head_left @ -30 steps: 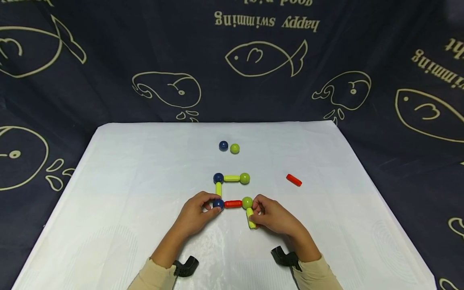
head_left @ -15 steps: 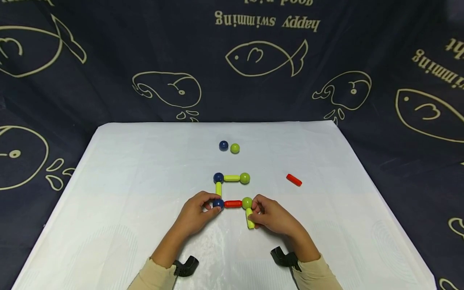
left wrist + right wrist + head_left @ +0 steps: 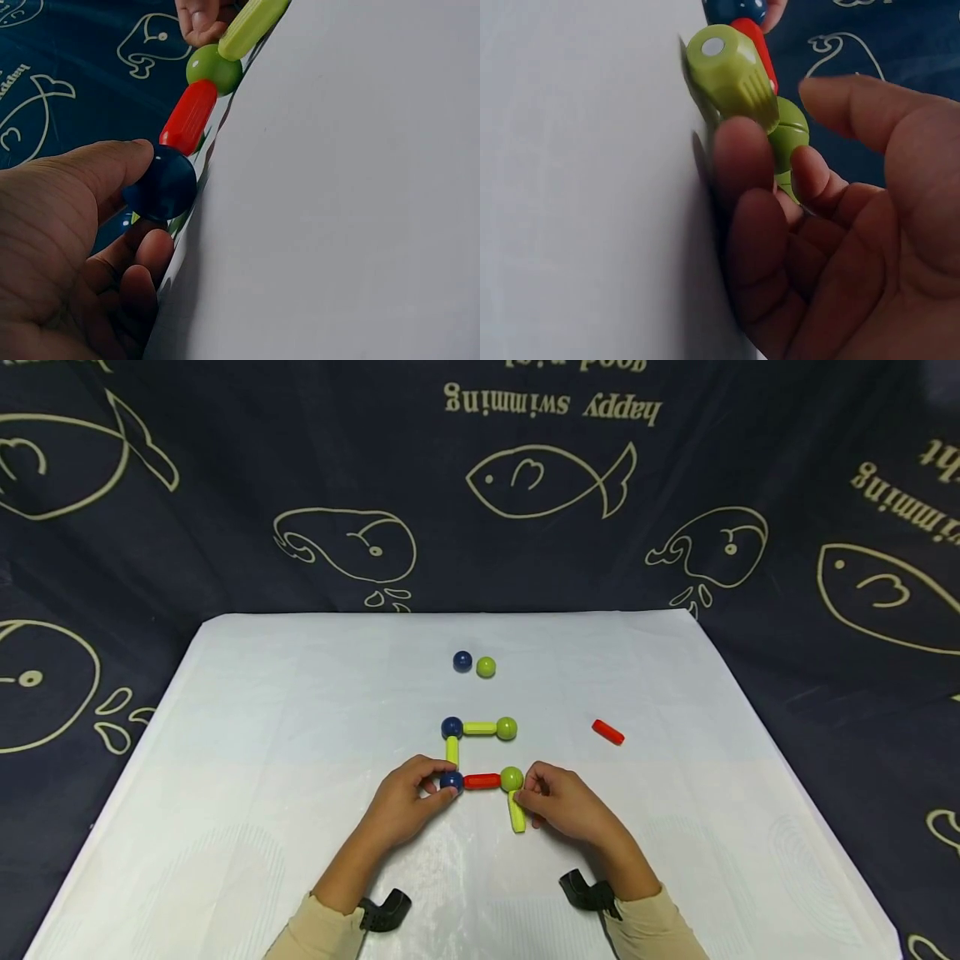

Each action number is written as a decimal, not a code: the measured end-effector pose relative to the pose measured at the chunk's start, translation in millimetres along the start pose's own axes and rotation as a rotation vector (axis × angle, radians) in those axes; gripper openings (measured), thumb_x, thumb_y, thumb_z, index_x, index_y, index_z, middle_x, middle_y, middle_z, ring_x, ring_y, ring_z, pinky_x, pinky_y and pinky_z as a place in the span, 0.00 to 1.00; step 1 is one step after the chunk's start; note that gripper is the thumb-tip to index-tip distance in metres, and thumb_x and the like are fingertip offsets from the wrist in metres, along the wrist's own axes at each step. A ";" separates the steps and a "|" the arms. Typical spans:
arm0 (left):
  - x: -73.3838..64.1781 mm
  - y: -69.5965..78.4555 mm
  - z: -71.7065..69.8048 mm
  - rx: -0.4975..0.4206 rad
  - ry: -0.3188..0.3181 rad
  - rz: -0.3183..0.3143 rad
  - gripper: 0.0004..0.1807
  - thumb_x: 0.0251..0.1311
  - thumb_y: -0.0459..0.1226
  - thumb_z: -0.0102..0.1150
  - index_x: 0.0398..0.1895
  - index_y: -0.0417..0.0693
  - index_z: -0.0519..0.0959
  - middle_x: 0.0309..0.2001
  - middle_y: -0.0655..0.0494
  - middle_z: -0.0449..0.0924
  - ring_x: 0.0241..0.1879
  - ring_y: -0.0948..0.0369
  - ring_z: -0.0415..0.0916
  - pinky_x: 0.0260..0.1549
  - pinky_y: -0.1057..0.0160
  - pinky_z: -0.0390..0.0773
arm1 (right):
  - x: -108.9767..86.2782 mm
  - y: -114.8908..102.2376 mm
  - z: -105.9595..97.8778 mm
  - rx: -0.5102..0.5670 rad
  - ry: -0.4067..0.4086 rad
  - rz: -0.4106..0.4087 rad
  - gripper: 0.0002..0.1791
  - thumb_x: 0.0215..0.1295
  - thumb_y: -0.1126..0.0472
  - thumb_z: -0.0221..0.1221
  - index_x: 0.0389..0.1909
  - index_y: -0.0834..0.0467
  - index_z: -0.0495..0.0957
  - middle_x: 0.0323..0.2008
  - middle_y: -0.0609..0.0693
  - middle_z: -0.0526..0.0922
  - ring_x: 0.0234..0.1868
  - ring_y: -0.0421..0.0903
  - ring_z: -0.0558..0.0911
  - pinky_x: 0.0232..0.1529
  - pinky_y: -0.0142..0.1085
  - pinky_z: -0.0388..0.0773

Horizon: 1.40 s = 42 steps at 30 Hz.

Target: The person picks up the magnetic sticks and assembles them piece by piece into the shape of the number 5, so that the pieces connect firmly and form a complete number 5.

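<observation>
Left hand (image 3: 411, 797) pinches blue ball (image 3: 169, 180); right hand (image 3: 568, 802) loose beside lime rod (image 3: 517, 814). Four-rod chain (image 3: 482, 782) joined; unattached: spare red rod (image 3: 608, 732), its 2 o'clock; navy ball (image 3: 462, 662), green ball (image 3: 486, 667), 12.

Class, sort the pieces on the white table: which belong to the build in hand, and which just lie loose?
In the build:
near blue ball, pinched by the left hand
far blue ball
near green ball
far green ball
joined red rod
three yellow-green rods

Lying loose, perhaps spares:
lone red rod
backmost blue ball
backmost green ball
</observation>
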<state>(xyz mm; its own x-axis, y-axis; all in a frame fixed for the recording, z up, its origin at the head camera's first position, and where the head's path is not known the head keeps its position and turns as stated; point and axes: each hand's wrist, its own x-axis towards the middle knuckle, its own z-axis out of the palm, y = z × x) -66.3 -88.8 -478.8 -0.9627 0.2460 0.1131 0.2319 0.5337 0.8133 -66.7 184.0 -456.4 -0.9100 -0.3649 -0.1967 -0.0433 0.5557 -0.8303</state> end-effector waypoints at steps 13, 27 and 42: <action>0.9 -0.9 0.8 0.005 0.002 -0.008 0.15 0.56 0.37 0.73 0.48 0.53 0.85 0.37 0.68 0.77 0.32 0.66 0.74 0.34 0.64 0.73 | 5.4 5.5 -1.2 -0.074 0.074 -0.158 0.19 0.68 0.65 0.60 0.60 0.57 0.76 0.34 0.44 0.77 0.35 0.43 0.75 0.38 0.35 0.73; 0.3 1.0 1.3 -0.008 0.003 -0.008 0.15 0.56 0.38 0.73 0.48 0.54 0.85 0.37 0.67 0.78 0.32 0.66 0.74 0.33 0.64 0.73 | 6.1 9.0 -0.6 -0.106 0.070 -0.176 0.14 0.67 0.66 0.60 0.53 0.53 0.78 0.32 0.42 0.76 0.35 0.41 0.74 0.38 0.35 0.72; 1.3 -2.1 2.1 -0.018 0.017 -0.020 0.16 0.56 0.37 0.73 0.48 0.54 0.84 0.37 0.68 0.77 0.31 0.67 0.73 0.32 0.64 0.73 | 8.9 8.0 0.9 -0.114 0.069 -0.139 0.14 0.69 0.64 0.60 0.54 0.52 0.78 0.32 0.42 0.75 0.35 0.42 0.73 0.37 0.36 0.71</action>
<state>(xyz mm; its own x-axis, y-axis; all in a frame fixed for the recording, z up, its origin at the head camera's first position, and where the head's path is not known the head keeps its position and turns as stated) -67.7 -87.8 -481.6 -0.9692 0.2219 0.1066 0.2107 0.5236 0.8255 -74.8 184.5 -465.3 -0.9180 -0.3940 -0.0450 -0.2131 0.5858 -0.7820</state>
